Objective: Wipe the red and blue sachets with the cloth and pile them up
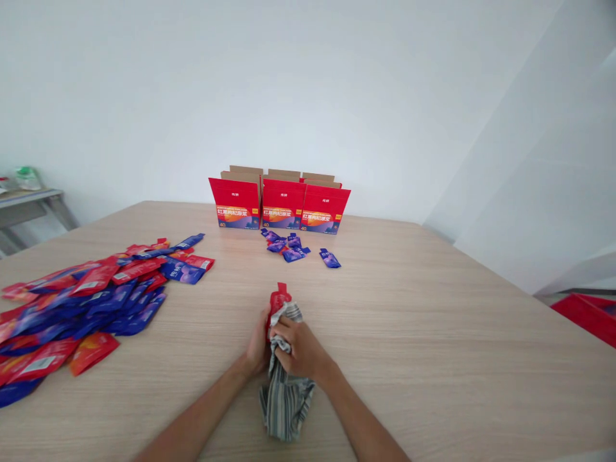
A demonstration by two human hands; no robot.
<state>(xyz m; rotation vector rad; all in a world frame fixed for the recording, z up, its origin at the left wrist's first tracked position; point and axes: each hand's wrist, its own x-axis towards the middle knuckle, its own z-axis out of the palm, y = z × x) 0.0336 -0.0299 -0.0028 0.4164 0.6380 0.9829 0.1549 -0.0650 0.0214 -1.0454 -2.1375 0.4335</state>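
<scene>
My left hand (258,343) holds a red pouch (279,298) upright near the middle of the table, its spout end pointing away from me. In my right hand (301,348) is a bunched striped cloth (287,407), pressed against the face of the pouch. The lower part of the cloth hangs down toward the table's near side. The cloth and my fingers hide the lower part of the pouch.
A large pile of red and blue pouches (115,298) covers the left of the table (409,333). Several blue pouches (294,254) lie before three open red boxes (283,204) at the back. A red container (584,314) is at the far right.
</scene>
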